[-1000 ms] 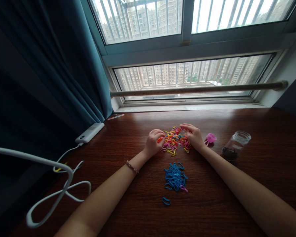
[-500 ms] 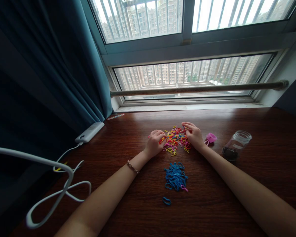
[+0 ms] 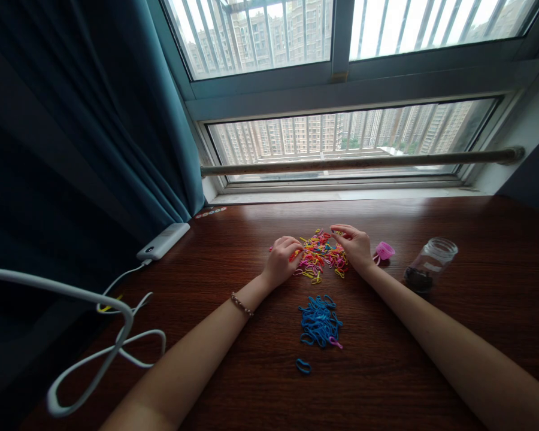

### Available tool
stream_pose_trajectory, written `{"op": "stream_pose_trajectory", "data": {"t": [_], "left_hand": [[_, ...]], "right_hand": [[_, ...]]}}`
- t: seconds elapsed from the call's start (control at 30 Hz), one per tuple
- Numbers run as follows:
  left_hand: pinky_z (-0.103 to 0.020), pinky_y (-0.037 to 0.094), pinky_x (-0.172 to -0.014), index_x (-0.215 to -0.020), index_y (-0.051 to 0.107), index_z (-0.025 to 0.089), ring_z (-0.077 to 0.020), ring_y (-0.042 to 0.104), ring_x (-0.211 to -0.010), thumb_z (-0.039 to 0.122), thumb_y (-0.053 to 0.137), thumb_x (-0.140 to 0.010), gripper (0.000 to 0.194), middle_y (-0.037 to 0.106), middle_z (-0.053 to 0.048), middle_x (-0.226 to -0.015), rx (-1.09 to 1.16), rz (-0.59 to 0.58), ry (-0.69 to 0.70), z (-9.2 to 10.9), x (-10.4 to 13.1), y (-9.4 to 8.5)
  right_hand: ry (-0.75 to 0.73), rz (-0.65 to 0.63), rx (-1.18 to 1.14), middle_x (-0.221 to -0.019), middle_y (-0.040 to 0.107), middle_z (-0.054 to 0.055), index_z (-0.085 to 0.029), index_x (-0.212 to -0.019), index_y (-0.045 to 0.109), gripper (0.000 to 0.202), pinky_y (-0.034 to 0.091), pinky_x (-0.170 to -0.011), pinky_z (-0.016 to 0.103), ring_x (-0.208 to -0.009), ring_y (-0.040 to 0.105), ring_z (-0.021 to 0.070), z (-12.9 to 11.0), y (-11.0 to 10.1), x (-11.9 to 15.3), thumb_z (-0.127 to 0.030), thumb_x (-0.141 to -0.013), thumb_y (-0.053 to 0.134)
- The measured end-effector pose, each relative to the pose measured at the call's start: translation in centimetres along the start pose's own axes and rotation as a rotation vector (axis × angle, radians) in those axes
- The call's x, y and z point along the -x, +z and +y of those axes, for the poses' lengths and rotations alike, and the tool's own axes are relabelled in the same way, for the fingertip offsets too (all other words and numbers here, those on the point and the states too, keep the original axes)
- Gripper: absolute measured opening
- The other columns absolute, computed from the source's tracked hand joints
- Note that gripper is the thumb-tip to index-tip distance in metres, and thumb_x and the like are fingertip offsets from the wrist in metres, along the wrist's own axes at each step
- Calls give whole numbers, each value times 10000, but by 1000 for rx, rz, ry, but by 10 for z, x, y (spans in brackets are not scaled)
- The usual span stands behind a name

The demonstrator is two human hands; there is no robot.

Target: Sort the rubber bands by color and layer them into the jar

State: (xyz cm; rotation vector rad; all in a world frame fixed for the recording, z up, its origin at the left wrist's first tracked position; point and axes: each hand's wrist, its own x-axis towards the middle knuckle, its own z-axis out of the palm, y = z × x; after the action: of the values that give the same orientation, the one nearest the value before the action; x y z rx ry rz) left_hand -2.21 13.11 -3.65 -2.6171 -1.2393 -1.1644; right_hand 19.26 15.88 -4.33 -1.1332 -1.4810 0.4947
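Observation:
A loose pile of small multicoloured bands, mostly red, yellow and pink, lies on the brown table. At its left edge my left hand is closed, with some bands at its fingertips. My right hand is over the pile's right side, fingers bent toward the thumb; whatever they hold is too small to name. Nearer to me lies a heap of blue bands, with a pink band at its lower right edge. One blue piece sits apart below the heap.
A pink cup-like item is right of my right hand. Further right, a clear jar with dark contents leans on the table. At the left are a white power strip and a looped white cable.
My right hand has shifted slightly, its fingertips and thumb changing position over the bands. My left hand looks the same.

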Motion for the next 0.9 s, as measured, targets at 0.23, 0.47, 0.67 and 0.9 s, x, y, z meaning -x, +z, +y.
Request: {"op": "stream_pose_trajectory", "data": {"t": [0.23,0.47,0.67,0.9], "left_hand": [[-354,414,-841,-783,600,185,-181,532,-875,205,525,-799,79,615,-42,-844,7,-5,12,0,0,0],[-359,415,-838,-778,599,189,-184,537,-878,203,527,-795,76,619,-44,-846,7,4,16,0,0,0],[-367,417,-838,-781,606,192,-187,541,-878,195,528,-788,78,623,-47,-845,16,13,7,-1,1,1],[-351,432,-827,-742,587,185,-185,555,-856,167,508,-769,85,623,-55,-826,194,-121,75,25,-3,-11]], "right_hand": [[57,99,-10,-832,693,42,-192,-840,703,204,498,-725,318,-757,628,196,2,1,-1,-285,-679,618],[17,124,-45,-845,687,61,-162,-853,685,215,502,-752,322,-775,633,193,9,3,-1,-268,-719,556],[-50,-2,330,-746,685,32,-224,-792,706,192,464,-715,321,-718,602,192,17,1,1,-263,-742,526],[-50,-80,581,-707,676,19,-264,-797,703,147,417,-745,339,-769,567,213,25,4,3,-230,-703,594]]}}
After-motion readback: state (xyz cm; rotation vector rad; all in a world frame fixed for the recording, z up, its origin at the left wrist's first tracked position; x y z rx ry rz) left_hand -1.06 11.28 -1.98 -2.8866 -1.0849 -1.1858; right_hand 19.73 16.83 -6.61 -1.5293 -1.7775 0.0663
